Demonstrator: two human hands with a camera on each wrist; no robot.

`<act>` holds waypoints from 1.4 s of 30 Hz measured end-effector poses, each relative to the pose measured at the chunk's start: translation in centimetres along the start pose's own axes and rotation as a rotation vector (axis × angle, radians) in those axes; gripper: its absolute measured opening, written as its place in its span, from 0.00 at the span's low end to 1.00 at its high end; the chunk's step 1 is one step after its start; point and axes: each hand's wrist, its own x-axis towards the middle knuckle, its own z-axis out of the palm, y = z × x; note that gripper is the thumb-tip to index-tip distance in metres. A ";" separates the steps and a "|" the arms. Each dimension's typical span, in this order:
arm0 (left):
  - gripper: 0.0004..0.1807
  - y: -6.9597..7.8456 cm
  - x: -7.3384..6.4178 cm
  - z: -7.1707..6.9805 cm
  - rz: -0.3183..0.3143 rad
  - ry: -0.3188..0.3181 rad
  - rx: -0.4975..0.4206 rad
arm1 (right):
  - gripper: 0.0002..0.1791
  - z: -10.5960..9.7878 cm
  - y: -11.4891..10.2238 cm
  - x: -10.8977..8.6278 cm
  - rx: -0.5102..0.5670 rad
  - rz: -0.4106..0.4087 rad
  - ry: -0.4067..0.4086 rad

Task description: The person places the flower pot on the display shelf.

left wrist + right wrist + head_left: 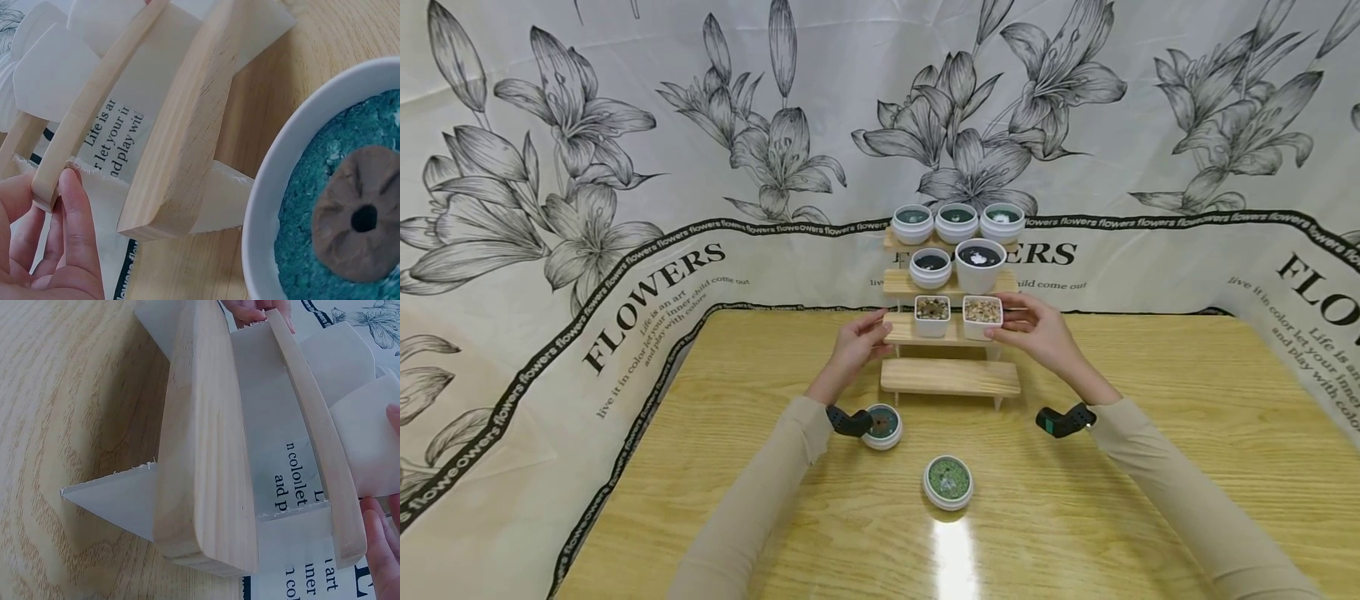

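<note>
A tiered wooden display stand (951, 377) with white supports holds several small white pots. My left hand (857, 340) pinches the left end of its second step from the bottom, thumb on one face and fingers on the other, as the left wrist view shows (59, 244). On that step stand two square white pots with pebble-like tops. My right hand (1037, 329) holds the right square pot (982, 318), thumb at its front and fingers along its right side. The left square pot (932, 317) stands beside it, untouched.
Higher steps carry round pots (957, 223) and a larger dark-filled pot (979, 265). On the wooden table (1112, 500), a teal-filled pot with a brown ring (882, 425) sits near my left wrist, and a green-topped pot (948, 482) lies nearer. Flower-printed cloth (805, 267) hangs behind.
</note>
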 end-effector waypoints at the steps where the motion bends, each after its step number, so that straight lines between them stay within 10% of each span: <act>1: 0.24 0.0 0.0 0.0 0.001 -0.002 0.002 | 0.35 0.0 0.0 0.0 0.002 0.002 -0.001; 42: 0.26 0.0 -0.1 0.0 0.027 -0.029 -0.025 | 0.33 1.9 -0.8 -4.1 0.035 -0.085 0.112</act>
